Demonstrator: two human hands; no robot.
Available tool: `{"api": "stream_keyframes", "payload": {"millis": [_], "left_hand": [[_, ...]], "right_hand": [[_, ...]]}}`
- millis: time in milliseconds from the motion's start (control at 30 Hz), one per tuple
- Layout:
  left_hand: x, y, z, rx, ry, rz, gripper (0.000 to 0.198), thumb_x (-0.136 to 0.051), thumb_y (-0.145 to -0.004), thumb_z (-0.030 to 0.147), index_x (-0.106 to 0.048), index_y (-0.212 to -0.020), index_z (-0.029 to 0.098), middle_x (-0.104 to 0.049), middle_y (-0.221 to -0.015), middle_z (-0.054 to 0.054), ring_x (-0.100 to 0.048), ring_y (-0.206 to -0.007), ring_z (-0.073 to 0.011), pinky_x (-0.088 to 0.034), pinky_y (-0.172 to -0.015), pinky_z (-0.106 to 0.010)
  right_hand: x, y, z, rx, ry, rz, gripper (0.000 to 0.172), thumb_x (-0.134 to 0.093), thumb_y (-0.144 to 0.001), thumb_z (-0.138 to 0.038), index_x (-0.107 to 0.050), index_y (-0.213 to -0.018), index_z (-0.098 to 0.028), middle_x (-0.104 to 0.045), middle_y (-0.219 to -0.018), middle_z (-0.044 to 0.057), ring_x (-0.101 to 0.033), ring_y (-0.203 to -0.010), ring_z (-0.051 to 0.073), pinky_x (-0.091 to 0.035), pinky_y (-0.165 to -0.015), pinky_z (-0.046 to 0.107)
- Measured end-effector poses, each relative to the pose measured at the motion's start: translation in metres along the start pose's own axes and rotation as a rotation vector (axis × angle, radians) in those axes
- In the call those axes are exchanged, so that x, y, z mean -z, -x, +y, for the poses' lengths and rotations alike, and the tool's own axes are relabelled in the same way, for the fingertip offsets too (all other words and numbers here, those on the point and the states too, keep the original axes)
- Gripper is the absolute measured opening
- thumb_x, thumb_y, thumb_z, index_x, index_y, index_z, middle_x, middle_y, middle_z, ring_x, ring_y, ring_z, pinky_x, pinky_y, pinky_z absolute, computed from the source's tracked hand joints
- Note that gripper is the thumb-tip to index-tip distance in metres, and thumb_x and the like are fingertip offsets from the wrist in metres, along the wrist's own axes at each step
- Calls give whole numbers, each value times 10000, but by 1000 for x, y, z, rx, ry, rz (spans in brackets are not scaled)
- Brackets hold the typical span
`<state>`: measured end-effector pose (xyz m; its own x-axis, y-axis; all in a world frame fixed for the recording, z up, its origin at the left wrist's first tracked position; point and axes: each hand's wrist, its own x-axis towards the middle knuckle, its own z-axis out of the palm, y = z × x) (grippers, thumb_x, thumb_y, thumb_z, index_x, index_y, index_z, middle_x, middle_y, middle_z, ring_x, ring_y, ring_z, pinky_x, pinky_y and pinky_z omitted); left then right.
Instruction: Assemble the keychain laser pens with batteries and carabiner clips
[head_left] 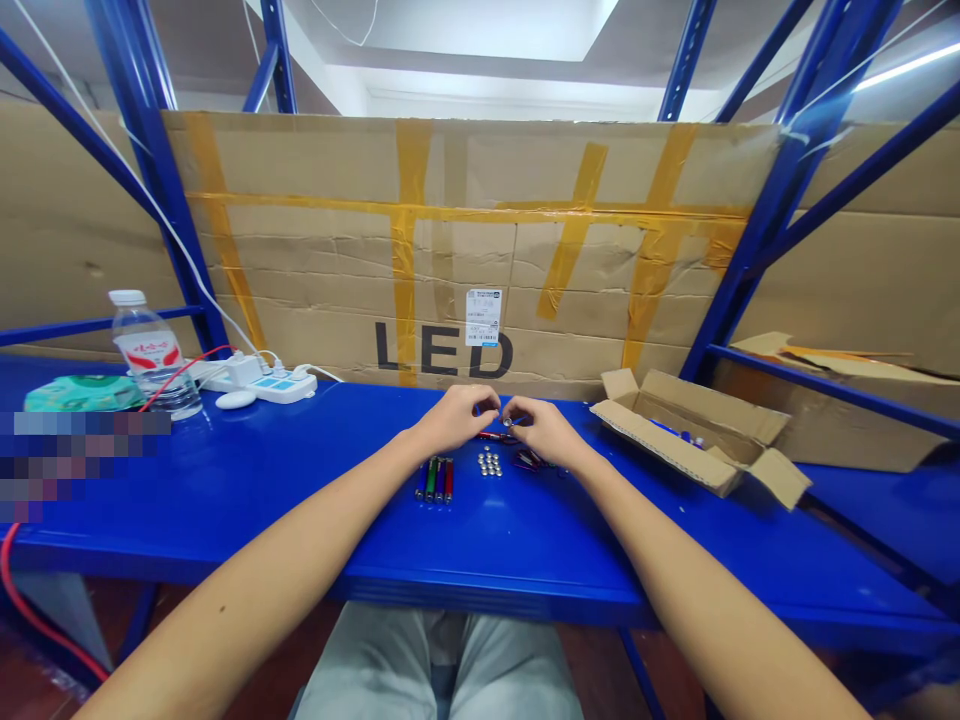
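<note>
Nearest the camera, the person's knees in pale trousers sit under the front edge of the blue desk (225,500), and both bare forearms stretch forward over it, converging toward the middle. On the desk just short of the hands lie a few small cylinders (436,479) side by side, green, dark and red, with a cluster of button cells (490,462) just to their right and a small dark and red heap of parts (531,459) beside that. The left hand (454,417) and right hand (545,428) meet fingertip to fingertip, both curled shut and pinching a tiny silvery piece (508,422) between them, held just above the desk.

Right of the hands stands an open cardboard box (701,435). Far left are a water bottle (154,355), a green packet (82,393), a white power strip (279,384) and a white mouse (235,399). Behind everything a taped cardboard sheet (465,250) marked LED closes off the back.
</note>
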<state>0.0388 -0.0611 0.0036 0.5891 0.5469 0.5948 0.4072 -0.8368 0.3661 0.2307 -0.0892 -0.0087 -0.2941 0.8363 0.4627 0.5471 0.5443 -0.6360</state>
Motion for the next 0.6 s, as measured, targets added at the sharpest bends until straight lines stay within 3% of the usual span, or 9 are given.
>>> {"api": "stream_keyframes", "payload": {"millis": [300, 600], "left_hand": [[-3, 2, 3, -138, -75, 2, 156, -562, -843, 125, -663, -948, 178, -708, -917, -33, -645, -847, -157, -488, -787, -283], [-11, 2, 0, -216, -163, 36, 73, -573, -874, 149, -629, -920, 159, -658, -882, -50, -613, -867, -171, -486, -795, -306]], "right_hand": [[-1, -1, 2, 30, -8, 23, 185, -502, -663, -130, -616, -800, -178, -671, -835, 25, -611, -792, 180, -471, -758, 308], [-1, -2, 2, 28, -53, 34, 115, -553, -670, -146, -604, -768, -177, -666, -796, 17, -602, -768, 173, -470, -731, 303]]}}
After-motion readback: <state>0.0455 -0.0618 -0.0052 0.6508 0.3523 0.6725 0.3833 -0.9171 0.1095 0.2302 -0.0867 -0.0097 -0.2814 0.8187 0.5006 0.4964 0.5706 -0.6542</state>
